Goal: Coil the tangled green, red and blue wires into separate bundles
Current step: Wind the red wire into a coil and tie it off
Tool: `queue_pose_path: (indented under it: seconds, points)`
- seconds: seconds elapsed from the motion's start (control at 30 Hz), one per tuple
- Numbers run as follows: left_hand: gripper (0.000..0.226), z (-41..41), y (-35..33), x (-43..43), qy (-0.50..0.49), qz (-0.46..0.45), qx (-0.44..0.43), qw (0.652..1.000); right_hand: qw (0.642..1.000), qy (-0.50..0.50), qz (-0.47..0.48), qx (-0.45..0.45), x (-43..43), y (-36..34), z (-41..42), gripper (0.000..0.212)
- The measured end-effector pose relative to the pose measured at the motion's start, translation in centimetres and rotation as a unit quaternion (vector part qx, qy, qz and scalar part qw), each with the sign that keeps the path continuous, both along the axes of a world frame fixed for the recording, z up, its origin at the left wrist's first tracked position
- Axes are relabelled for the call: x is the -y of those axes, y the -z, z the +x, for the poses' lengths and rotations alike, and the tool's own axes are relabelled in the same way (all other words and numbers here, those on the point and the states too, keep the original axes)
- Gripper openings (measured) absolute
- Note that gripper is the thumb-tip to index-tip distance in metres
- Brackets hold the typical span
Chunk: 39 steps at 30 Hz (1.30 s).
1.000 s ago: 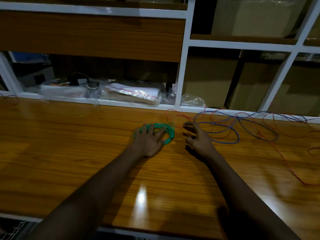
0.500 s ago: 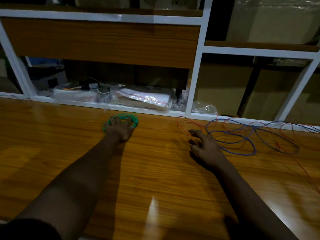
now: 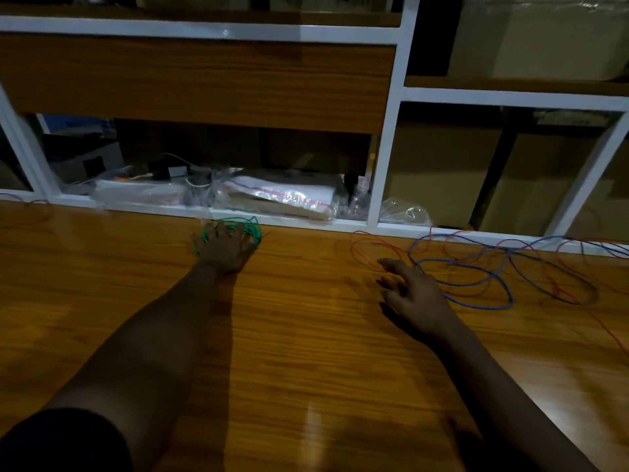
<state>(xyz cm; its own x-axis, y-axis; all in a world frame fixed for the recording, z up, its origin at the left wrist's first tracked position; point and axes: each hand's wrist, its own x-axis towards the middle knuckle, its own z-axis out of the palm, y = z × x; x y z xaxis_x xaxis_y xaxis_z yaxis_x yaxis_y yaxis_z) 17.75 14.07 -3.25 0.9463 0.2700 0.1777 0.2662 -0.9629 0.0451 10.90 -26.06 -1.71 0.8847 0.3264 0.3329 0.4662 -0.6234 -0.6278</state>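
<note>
Under the spread fingers of the left hand (image 3: pixel 223 248), in the head view, the green wire (image 3: pixel 253 227) lies as a finished coil on the desk (image 3: pixel 306 352). The fingers are straight and pressed flat on top of it; they grip nothing. Loops of green show past the fingertips and to either side of them. Just beyond the fingertips runs the white shelf frame (image 3: pixel 289 222), with plastic bags (image 3: pixel 282 195) behind it.

A second ago this coil sat mid-desk, close to the other hand and the loose wires. The left hand has since slid it away to the far edge, so it now lies well apart from the rest. I judge the green bundle done and parked, with two colours left.

The right hand (image 3: pixel 418 298) hovers low over the desk with its fingers loosely spread and relaxed, holding nothing. A loop of the red wire (image 3: pixel 360 253) lies just beyond its fingertips. The blue wire (image 3: pixel 476 284) sprawls to the outer side of the fingers, still crossed with the red. Separating those two looks like the next job.
</note>
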Motion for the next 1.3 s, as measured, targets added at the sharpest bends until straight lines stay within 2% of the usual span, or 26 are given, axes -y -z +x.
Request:
queue_pose_path:
  seconds: [0.17, 0.33, 0.57, 0.77, 0.9, 1.03, 1.13, 1.23, 1.3]
  points:
    - [0.062, -0.1, -0.2, 0.2, 0.014, 0.018, 0.055, 0.998, 1.000, -0.003, -0.015, -0.004, -0.1, -0.2, -0.2, 0.053]
    - [0.059, -0.1, -0.2, 0.3, 0.012, 0.000, 0.069, 0.998, 1.000, -0.003, -0.007, -0.007, 0.0, -0.5, -0.5, 0.053]
    - [0.064, -1.2, -1.5, 2.8, 0.027, 0.055, 0.081, 0.995, 1.000, -0.011, -0.013, -0.017, 0.1, -0.4, -0.5, 0.054]
    - [0.063, -3.8, -1.4, 10.7, 0.119, 0.059, 0.098, 0.986, 1.000, 0.013, -0.017, -0.002, 1.1, -1.4, -1.0, 0.038]
    - [0.066, -6.2, -0.7, 17.0, 0.192, 0.034, 0.064, 0.979, 1.000, 0.027, -0.015, 0.005, 3.0, -1.9, -1.2, 0.034]
    - [0.065, -7.9, -0.6, 22.4, 0.242, -0.022, 0.034, 0.969, 0.995, 0.073, -0.054, 0.046, 6.1, -1.7, 0.0, 0.031]
    - [0.061, -8.3, -0.6, 25.7, 0.251, -0.041, 0.019, 0.967, 0.990, 0.089, -0.111, 0.011, 8.7, -1.6, 0.8, 0.031]
    - [0.066, -8.1, -0.6, 28.7, 0.257, -0.074, 0.018, 0.964, 0.982, 0.098, -0.160, -0.004, 11.3, -1.2, 0.9, 0.026]
    - [0.070, -7.7, -0.4, 30.5, 0.262, -0.041, 0.022, 0.964, 0.979, 0.110, -0.173, -0.013, 12.8, -0.7, 0.9, 0.015]
